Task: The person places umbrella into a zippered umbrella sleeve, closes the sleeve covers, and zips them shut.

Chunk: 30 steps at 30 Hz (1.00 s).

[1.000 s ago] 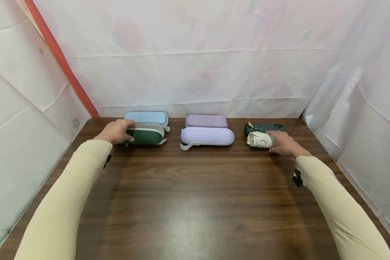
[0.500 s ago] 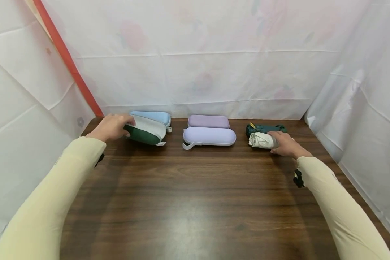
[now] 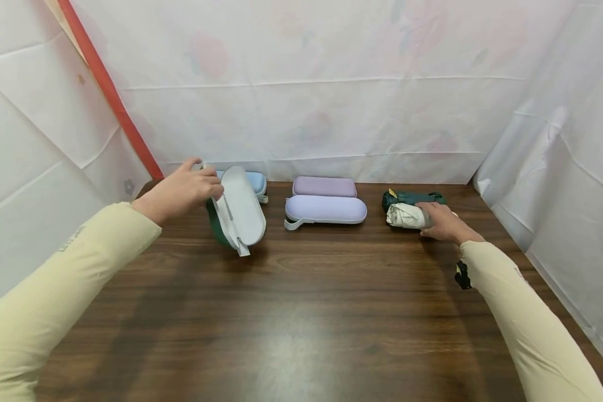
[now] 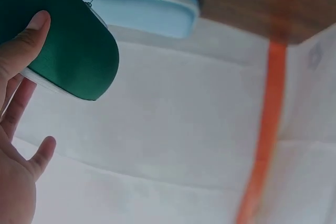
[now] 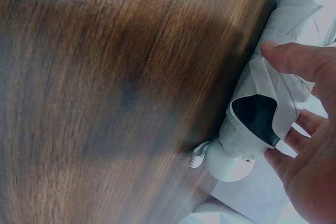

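Left hand (image 3: 183, 190) fingers clamped on green case (image 3: 236, 211), now tipped up off counter (image 3: 301, 312); right hand (image 3: 444, 223) fingers curled on white umbrella (image 3: 404, 216).

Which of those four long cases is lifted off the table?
The green and white case, gripped by the left hand, is tipped up on end. The blue case and two lilac cases lie flat.

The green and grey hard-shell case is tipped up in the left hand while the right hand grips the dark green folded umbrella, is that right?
Not quite. The left hand does hold the green and grey hard-shell case tipped up, but the right hand grips the cream-white folded umbrella, not the dark green folded umbrella behind it. The head view shows this, and the right wrist view confirms it.
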Motion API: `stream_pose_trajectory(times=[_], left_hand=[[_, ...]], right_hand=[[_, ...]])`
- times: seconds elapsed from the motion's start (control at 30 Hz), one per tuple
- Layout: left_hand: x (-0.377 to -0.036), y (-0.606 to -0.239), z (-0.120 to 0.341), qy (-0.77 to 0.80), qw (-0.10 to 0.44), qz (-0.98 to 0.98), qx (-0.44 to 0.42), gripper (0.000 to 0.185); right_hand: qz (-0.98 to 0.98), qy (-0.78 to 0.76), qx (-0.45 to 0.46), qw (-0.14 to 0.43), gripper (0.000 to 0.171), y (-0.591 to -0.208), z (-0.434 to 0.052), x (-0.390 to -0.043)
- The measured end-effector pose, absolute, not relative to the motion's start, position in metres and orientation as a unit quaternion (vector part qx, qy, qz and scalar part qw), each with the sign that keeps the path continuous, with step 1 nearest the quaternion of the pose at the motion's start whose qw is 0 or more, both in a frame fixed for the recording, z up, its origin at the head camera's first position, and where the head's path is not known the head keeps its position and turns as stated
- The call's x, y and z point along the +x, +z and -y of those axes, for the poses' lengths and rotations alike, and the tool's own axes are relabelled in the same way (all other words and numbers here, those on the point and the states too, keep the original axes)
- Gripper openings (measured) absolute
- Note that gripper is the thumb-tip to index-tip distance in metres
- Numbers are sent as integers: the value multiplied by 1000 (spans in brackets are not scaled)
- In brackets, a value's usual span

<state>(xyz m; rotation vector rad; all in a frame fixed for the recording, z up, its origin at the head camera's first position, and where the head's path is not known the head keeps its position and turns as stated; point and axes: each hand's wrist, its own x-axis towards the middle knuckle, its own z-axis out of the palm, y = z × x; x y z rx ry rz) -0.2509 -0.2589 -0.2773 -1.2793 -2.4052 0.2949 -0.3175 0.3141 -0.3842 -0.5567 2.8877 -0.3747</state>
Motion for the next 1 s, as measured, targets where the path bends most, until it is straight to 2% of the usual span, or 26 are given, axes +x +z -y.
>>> stream_pose_trajectory(times=[0.33, 0.6, 1.0], left_hand=[[-232, -265, 191, 228, 196, 786, -540, 17], [-225, -267, 136, 336, 229, 700, -587, 14], [-225, -271, 78, 487, 241, 513, -665, 16]], right_hand=[[-972, -125, -184, 81, 72, -384, -316, -316], [-971, -123, -189, 77, 72, -385, -319, -314], [-972, -128, -181, 75, 72, -383, -319, -307]])
